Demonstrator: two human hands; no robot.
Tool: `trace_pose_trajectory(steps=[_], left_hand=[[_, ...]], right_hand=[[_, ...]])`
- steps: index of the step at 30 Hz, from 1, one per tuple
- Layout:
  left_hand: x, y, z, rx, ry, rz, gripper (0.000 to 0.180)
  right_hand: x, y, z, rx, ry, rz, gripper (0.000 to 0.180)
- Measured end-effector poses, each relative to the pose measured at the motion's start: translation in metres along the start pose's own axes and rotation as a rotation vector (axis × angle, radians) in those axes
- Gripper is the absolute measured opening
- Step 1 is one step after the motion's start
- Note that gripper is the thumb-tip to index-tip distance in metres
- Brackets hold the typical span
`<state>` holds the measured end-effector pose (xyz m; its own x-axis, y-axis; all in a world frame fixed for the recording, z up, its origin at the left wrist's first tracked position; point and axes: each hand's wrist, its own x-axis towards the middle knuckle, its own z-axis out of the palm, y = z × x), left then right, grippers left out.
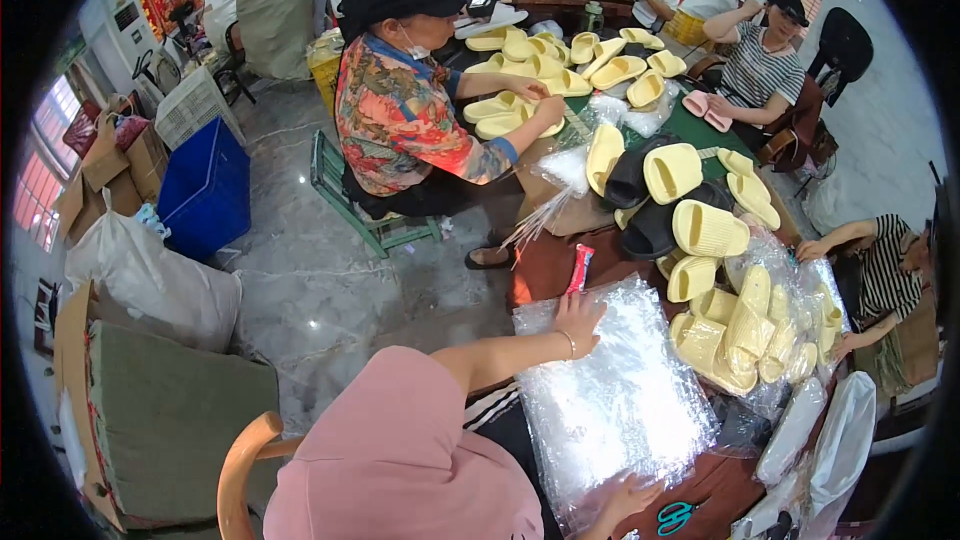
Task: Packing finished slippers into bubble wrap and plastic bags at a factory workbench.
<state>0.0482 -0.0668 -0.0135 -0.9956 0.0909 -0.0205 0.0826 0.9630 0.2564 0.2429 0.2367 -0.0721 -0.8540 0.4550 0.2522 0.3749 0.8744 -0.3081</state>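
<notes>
A stack of clear plastic bags (620,390) lies flat on the brown-red table in front of me. My left hand (580,324) rests on its far left part, fingers spread, a thin bracelet at the wrist. Just beyond those fingertips is a small red packet (581,267); whether they touch it I cannot tell. My right hand (630,498) lies at the near edge of the stack with fingers stretched out. Beside it are scissors with teal handles (675,518). To the right of the bags, pale yellow slippers (748,325) are heaped, some in clear plastic.
Black slippers (655,228) lie among more yellow ones up the table. A person in a flowered shirt (400,120) handles slippers across from me; others sit along the right side. A blue bin (207,190), a white sack (150,275) and a green stool (345,195) stand on the floor.
</notes>
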Motion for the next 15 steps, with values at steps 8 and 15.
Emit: trace_pose_trajectory(steps=[8,15], left_hand=[[0.015,-0.004,0.016,-0.120,0.052,-0.228,0.070],[-0.003,0.012,-0.005,-0.148,-0.147,-0.130,0.072]], right_hand=[[0.009,-0.008,-0.024,0.602,-0.104,0.431,0.063],[0.006,0.095,0.049,-0.241,0.192,0.209,0.063]])
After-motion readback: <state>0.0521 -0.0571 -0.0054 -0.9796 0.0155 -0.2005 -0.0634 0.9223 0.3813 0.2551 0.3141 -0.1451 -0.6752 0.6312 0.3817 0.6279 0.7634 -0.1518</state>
